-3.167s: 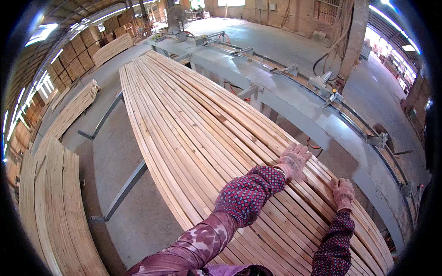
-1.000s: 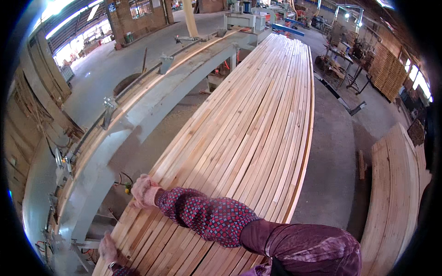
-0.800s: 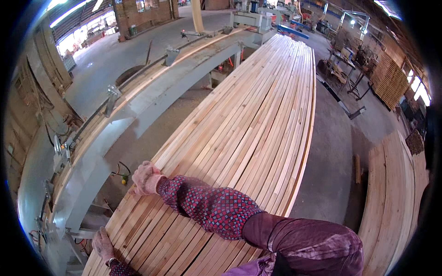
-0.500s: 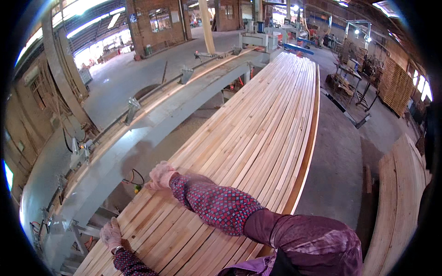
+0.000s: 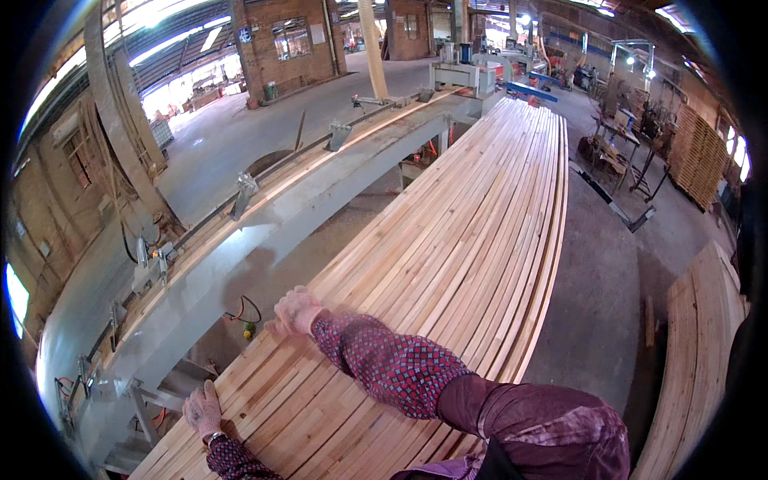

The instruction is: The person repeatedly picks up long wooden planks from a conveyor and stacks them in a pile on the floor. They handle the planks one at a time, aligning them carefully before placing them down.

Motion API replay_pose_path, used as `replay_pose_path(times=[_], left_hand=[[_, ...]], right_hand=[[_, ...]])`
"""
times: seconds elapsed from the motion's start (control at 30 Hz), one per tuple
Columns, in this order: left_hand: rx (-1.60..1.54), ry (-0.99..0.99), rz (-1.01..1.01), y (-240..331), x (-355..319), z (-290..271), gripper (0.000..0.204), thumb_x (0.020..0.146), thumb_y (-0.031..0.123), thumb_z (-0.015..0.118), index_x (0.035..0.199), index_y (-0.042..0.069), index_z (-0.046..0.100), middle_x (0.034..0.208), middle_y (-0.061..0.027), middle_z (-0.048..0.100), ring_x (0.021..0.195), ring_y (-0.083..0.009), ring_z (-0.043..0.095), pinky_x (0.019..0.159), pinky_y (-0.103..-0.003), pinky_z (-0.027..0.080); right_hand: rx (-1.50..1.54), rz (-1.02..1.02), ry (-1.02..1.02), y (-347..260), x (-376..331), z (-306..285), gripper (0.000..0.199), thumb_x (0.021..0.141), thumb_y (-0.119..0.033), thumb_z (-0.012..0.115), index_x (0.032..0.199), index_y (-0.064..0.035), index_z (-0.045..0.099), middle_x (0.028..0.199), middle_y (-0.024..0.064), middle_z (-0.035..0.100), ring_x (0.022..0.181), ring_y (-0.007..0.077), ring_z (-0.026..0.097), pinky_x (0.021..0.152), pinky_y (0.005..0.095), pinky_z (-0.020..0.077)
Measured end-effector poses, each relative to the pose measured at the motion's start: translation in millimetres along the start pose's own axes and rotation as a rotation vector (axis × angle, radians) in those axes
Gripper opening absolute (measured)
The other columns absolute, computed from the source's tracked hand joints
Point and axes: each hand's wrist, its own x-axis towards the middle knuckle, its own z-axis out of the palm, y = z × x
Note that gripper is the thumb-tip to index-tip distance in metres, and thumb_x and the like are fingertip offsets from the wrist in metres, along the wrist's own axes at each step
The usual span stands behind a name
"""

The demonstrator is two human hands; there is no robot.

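Observation:
Long pale wooden strips (image 5: 436, 264) lie side by side in a wide layer, stretching from beneath my arms to the far machine. At the layer's left edge, my right hand (image 5: 296, 312), in a pinkish knit glove, has its fingers curled over the outermost strip. My right forearm crosses above the strips in a patterned sleeve. Nearer me, my left hand (image 5: 202, 410), gloved alike, rests on the same edge with its fingers extended and the thumb apart. The undersides of both hands are hidden.
A long grey metal beam (image 5: 296, 204) with several clamps runs along the left, across a gap from the strips. More boards (image 5: 692, 344) are stacked at the right. A black metal bar (image 5: 608, 200) lies on the floor, and a machine (image 5: 456, 76) stands at the far end.
The view has shifted slightly, so everything sits lower and farther right. Along the layer's right edge, the brown band has given way to pale strips. Both hands stay at the left edge.

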Motion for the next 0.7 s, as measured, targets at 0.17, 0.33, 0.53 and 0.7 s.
replay_pose_path(times=[0.17, 0.33, 0.53, 0.7], left_hand=[[0.114, 0.004, -0.002, -24, 6, 11, 0.063, 0.103, 0.056, 0.039, 0.097, 0.004, 0.074, 0.103, -0.0200, 0.072, 0.100, -0.0398, 0.064, 0.091, -0.050, 0.047], [0.002, -0.028, 0.012, -8, -18, 3, 0.059, 0.103, 0.054, 0.042, 0.101, 0.004, 0.072, 0.105, -0.0198, 0.072, 0.103, -0.0391, 0.062, 0.093, -0.049, 0.045], [0.026, -0.066, 0.023, -7, -40, -2, 0.056, 0.104, 0.050, 0.041, 0.102, 0.002, 0.071, 0.106, -0.0213, 0.071, 0.102, -0.0410, 0.062, 0.093, -0.051, 0.044], [0.025, -0.038, 0.059, -9, -54, -4, 0.056, 0.104, 0.049, 0.041, 0.102, 0.002, 0.071, 0.106, -0.0214, 0.071, 0.102, -0.0413, 0.062, 0.091, -0.052, 0.045]], right_hand=[[-0.016, -0.002, -0.042, -6, 1, -6, 0.065, 0.092, -0.068, 0.050, 0.112, -0.0125, 0.077, 0.116, 0.0112, 0.074, 0.116, 0.0253, 0.066, 0.102, 0.0407, 0.0424], [0.009, -0.018, -0.061, 1, -15, 7, 0.065, 0.094, -0.067, 0.048, 0.111, -0.0104, 0.076, 0.116, 0.0159, 0.073, 0.117, 0.0284, 0.065, 0.104, 0.0441, 0.0410], [0.000, 0.009, -0.082, 0, -47, 3, 0.061, 0.097, -0.063, 0.045, 0.114, -0.0122, 0.075, 0.115, 0.0127, 0.074, 0.116, 0.0273, 0.065, 0.104, 0.0438, 0.0407], [0.022, 0.057, -0.037, 0, -64, 6, 0.064, 0.094, -0.068, 0.047, 0.109, -0.0141, 0.078, 0.110, 0.0120, 0.075, 0.114, 0.0264, 0.065, 0.103, 0.0439, 0.0403]])
